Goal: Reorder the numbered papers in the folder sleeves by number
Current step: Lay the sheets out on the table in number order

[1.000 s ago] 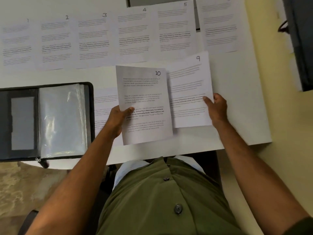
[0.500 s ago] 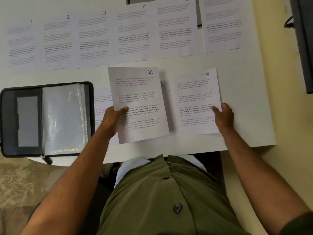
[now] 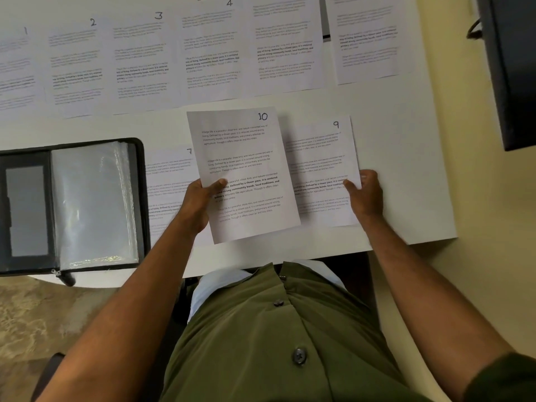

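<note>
**A:** What's nearest?

**B:** The person's two hands, at the near edge of the white table (image 3: pixel 406 175). The left hand (image 3: pixel 200 198) pinches the sheet marked 10 (image 3: pixel 243 172) by its left edge, thumb on top and fingers curled under, holding it lifted and tilted over the table. The right hand (image 3: pixel 366 192) grips the right edge of the sheet marked 9 (image 3: pixel 319 169), thumb on the page; that sheet looks to lie flat or nearly so, just right of 10.

**A:** And around them?

**B:** Sheet 7 (image 3: pixel 171 181) lies flat on the left, partly under 10. Further left, the black zip folder (image 3: pixel 139 198) sits open, and its clear sleeves (image 3: pixel 90 204) appear to hold no papers.

**A:** Farther back?

**B:** A row along the far side: sheets 1 (image 3: pixel 17 68), 2 (image 3: pixel 75 62), 3 (image 3: pixel 139 56) and 4 (image 3: pixel 211 50) in order left to right, then two more whose numbers are cut off at the top.

**A:** So how far along is it?

**B:** By my reading, the sorting is almost finished: the far row is in order, and 7, 9 and 10 are forming a nearer row. I can't see an 8; it may be hidden under 10. Sliding every sheet back into the sleeves is all still to do
</note>
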A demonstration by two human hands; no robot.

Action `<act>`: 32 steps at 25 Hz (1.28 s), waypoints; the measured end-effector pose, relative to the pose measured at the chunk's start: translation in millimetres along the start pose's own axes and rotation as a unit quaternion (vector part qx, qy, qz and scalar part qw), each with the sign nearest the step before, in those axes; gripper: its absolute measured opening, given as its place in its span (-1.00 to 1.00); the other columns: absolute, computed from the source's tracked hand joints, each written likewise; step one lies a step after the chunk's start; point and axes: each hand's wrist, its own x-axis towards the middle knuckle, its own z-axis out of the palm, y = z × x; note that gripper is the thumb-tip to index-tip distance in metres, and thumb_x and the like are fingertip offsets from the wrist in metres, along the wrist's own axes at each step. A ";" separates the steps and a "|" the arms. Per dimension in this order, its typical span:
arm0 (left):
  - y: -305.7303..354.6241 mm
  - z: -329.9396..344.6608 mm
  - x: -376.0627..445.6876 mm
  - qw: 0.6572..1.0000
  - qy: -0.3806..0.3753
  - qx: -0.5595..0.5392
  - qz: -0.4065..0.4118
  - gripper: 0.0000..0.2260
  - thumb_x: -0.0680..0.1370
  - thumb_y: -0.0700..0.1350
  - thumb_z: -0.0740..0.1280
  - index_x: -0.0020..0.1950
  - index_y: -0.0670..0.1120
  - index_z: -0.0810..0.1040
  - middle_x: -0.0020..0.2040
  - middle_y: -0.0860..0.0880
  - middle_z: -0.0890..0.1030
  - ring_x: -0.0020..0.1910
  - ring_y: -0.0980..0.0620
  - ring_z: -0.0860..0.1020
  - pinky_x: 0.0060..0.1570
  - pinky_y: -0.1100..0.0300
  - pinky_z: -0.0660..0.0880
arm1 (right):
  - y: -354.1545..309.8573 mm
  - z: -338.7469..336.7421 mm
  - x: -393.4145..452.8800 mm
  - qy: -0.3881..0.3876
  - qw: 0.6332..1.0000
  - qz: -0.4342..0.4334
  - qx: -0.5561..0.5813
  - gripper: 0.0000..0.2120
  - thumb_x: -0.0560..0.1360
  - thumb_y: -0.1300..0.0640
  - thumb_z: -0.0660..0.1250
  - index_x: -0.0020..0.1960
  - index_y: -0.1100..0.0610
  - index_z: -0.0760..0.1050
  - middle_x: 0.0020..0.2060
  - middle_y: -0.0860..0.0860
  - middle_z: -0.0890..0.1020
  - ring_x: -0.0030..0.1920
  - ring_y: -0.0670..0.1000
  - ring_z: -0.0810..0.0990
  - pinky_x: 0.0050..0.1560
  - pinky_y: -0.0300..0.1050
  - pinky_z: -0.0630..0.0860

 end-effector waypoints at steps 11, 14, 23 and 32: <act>-2.9 121.3 15.4 0.993 -0.120 -0.018 -0.015 -0.66 0.58 -0.19 0.43 0.36 -0.19 0.55 0.18 -0.14 0.70 0.13 -0.20 0.69 0.14 -0.16 0.62 | -42.5 -8.8 -19.9 -0.099 0.979 0.037 0.176 -0.76 0.56 0.03 0.44 0.18 0.08 0.54 0.03 -0.04 0.73 0.01 -0.03 0.72 0.01 -0.06 0.66; -6.3 145.3 19.9 0.991 -0.127 0.032 0.006 -0.70 0.60 -0.15 0.42 0.34 -0.13 0.58 0.16 -0.08 0.72 0.08 -0.13 0.71 0.03 -0.05 0.67 | -26.0 -28.4 -6.6 -0.046 0.987 0.025 0.154 -0.77 0.56 0.14 0.43 0.19 0.10 0.52 0.03 -0.01 0.72 0.02 -0.01 0.71 0.07 0.00 0.67; -46.6 161.2 37.9 0.695 -0.101 0.657 0.275 -0.43 0.57 -0.03 0.45 0.53 -0.06 0.34 0.55 -0.13 0.29 0.44 -0.20 0.34 0.21 -0.17 0.49 | 33.7 -92.0 41.1 0.051 0.997 0.046 -0.022 -0.62 0.60 0.13 0.38 0.37 0.16 0.41 0.25 0.14 0.60 0.21 0.16 0.60 0.06 -0.09 0.53; -71.3 160.9 48.8 0.634 -0.068 0.699 0.323 -0.44 0.41 -0.13 0.55 0.36 -0.07 0.43 0.44 -0.16 0.37 0.25 -0.19 0.44 -0.15 -0.06 0.59 | 25.8 -8.6 8.4 -0.030 0.946 -0.150 -0.284 -0.34 0.55 -0.09 0.41 0.57 0.02 0.27 0.59 0.11 0.23 0.57 0.19 0.18 0.49 0.21 0.26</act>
